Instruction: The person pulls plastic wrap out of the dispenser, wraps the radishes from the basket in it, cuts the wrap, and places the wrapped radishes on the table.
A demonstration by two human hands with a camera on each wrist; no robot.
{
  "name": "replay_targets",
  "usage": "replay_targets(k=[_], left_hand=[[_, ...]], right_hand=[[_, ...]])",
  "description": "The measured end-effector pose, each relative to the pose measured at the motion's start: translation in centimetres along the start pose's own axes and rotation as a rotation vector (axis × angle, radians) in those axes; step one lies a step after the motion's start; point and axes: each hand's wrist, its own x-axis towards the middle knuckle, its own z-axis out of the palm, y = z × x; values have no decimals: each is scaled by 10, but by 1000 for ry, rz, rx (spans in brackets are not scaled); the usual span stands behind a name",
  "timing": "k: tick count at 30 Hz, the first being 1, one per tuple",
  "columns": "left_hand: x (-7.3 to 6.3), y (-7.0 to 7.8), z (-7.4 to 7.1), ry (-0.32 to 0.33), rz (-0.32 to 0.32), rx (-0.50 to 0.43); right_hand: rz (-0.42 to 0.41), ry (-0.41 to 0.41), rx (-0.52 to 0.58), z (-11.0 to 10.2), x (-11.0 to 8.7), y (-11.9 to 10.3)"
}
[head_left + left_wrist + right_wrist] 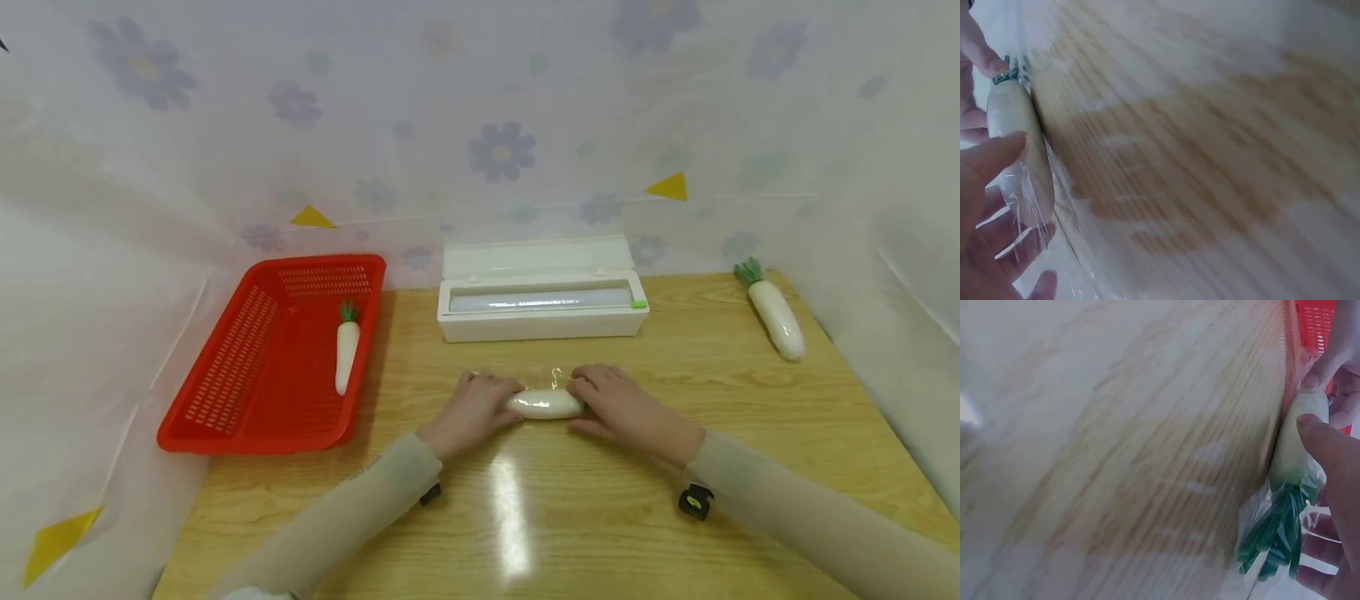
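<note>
Between the two hands a white radish [545, 404] lies crosswise on the table, with clear cling film around it. My left hand [477, 408] holds its left end; in the left wrist view the thumb [1007, 150] lies on the radish and the fingers are behind it, at the film. At the leafy end, my right hand [626, 408] grips the radish, its thumb [1319, 434] on the white body. Green leaves [1275, 531] show under film in the right wrist view. From above, the right hand mostly hides those leaves.
Behind the hands stands an open white cling film box [543, 325] with a roll [540, 300] inside. A red basket [176, 425] at the left holds another white radish [347, 354]. One more radish [777, 321], shiny on its surface, lies at the back right of the wooden table [600, 542].
</note>
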Motion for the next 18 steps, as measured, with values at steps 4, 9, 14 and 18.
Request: replay_targets(k=[4,9,14,18], left_hand=[[1,2,-4,24,27,116],[4,3,-5,45,46,150],[6,-1,-2,31,28,104],[7,-4,-3,30,13,63]], right_hand=[[12,16,-74,0,4,-2],[4,44,-157,2,7,-2],[-2,67,-151,5,8,-2],[-6,90,-103,6,8,0]])
